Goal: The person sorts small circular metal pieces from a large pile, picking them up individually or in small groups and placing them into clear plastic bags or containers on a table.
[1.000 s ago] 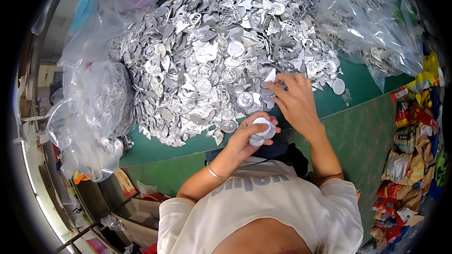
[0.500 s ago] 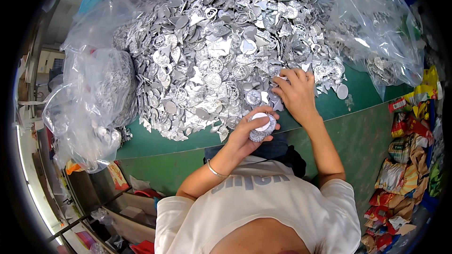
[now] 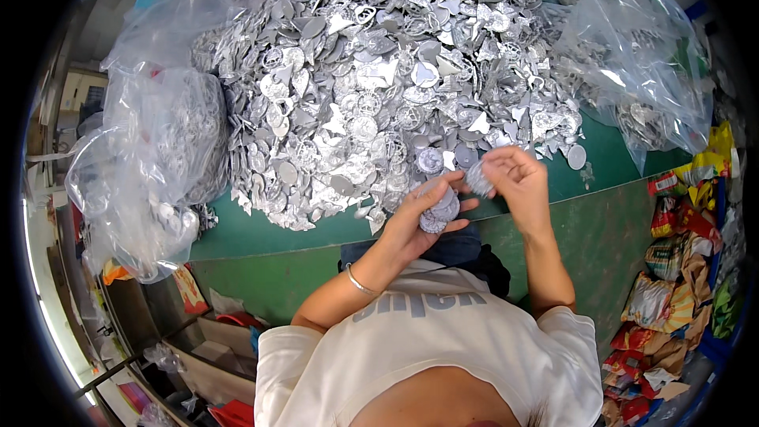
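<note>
A wide heap of silver metal pieces (image 3: 348, 95), many of them round discs and cut-out shapes, covers the green table (image 3: 261, 241). Just off its near edge, my left hand (image 3: 423, 217) is closed around several round silver discs (image 3: 439, 213), its thumb across them. My right hand (image 3: 518, 178) pinches another round silver disc (image 3: 478, 179), slightly blurred, close beside the left fingertips. A patterned round piece (image 3: 429, 160) lies at the heap's near edge, just beyond my left hand.
Clear plastic bags of metal pieces stand at the left (image 3: 174, 134) and the right (image 3: 640, 71) of the heap. Colourful packets (image 3: 664, 261) are stacked along the right side. Cardboard boxes (image 3: 209, 356) sit below the table at the lower left.
My right hand has come back from the heap toward my left hand and now holds a disc. My left hand keeps its discs in nearly the same place.
</note>
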Available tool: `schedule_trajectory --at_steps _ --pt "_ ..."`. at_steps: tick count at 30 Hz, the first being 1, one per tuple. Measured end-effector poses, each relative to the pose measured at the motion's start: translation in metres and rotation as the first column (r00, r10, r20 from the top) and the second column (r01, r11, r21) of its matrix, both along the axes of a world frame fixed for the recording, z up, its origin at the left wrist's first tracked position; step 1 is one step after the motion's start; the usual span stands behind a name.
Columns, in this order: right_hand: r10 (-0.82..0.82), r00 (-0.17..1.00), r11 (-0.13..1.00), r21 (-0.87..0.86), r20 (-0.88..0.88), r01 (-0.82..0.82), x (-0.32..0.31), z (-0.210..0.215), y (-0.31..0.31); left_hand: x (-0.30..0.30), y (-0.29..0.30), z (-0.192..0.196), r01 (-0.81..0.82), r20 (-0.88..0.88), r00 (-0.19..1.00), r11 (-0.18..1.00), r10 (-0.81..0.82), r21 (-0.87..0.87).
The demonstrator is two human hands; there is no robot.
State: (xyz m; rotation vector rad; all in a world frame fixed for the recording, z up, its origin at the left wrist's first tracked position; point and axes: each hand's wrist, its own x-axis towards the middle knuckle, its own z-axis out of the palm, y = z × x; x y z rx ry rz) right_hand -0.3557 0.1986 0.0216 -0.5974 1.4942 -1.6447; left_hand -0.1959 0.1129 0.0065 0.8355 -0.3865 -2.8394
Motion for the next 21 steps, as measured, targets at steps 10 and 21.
schedule_trajectory --at_steps 10,21 --pt "0.021 0.225 0.999 0.031 -0.974 0.043 -0.017 -0.008 -0.030 0.000 -0.002 -0.016 0.061 -0.259 0.962 0.993 -0.086 -0.101" --pt "0.084 0.860 0.995 0.087 -0.504 -0.046 -0.005 -0.002 -0.007 0.007 -0.003 -0.019 0.097 -0.241 0.969 0.982 -0.056 0.161"
